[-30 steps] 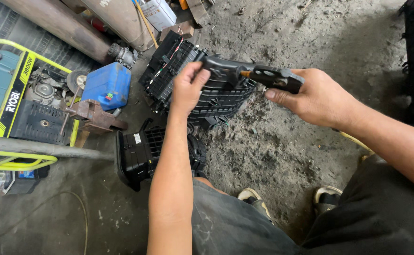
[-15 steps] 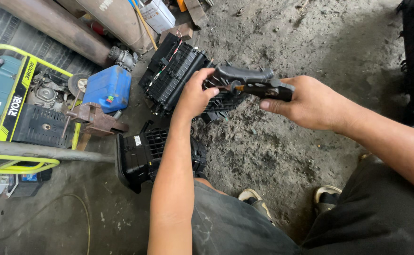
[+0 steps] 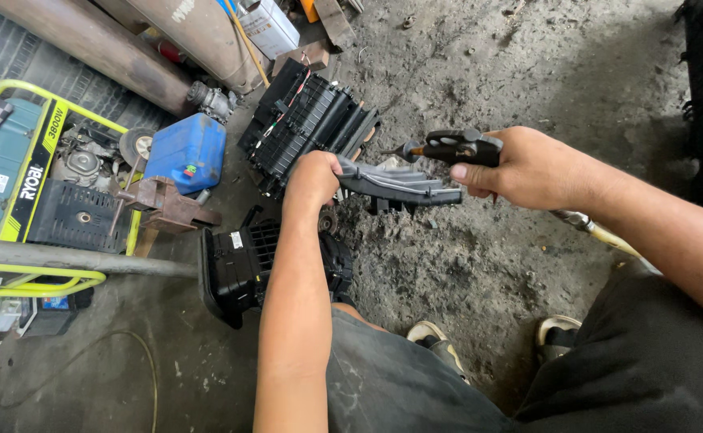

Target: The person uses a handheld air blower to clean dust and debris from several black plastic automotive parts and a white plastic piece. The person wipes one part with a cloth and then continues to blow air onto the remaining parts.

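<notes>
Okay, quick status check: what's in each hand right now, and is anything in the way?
Left hand grips grey plastic part. Right hand holds screwdriver just above it. Black housings lie on floor behind; nothing between the hands.

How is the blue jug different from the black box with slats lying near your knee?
The blue jug is bright blue with smooth closed sides; the black box is black with open slats showing. The jug sits farther off, beside the yellow-framed generator; the box lies closer, partly hidden behind the left forearm. Neither is touched by the hands: the left hand grips a long grey plastic part. Both look like plastic and rest on the dirty floor.
</notes>
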